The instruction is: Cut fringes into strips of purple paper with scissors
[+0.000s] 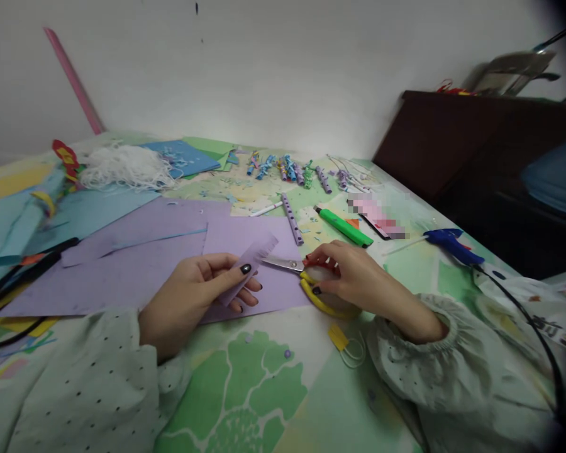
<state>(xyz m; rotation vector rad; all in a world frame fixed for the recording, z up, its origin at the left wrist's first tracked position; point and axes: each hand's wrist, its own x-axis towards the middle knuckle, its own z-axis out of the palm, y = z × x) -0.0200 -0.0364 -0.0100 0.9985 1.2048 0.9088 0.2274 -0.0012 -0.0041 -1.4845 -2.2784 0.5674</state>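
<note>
Between the thumb and fingers of my left hand [207, 286] is a narrow strip of purple paper [245, 269], its upper right end cut into a fringe. My right hand [353, 270] grips a pair of scissors [290, 264] with yellow handles, the blades pointing left. The blade tips meet the strip near its fringed end; whether they cut it I cannot tell. Beneath both lies a sheet of purple paper [276, 229] on the table. Beyond it rests a purple tube with dark spots [292, 220].
A green utility knife [344, 226] lies beyond my right hand, with a blue glue gun [455, 245] and its cord farther right. Several small coloured rolls [290, 168] stretch along the back. White string [127, 167] is heaped at the back left, near blue sheets [182, 156].
</note>
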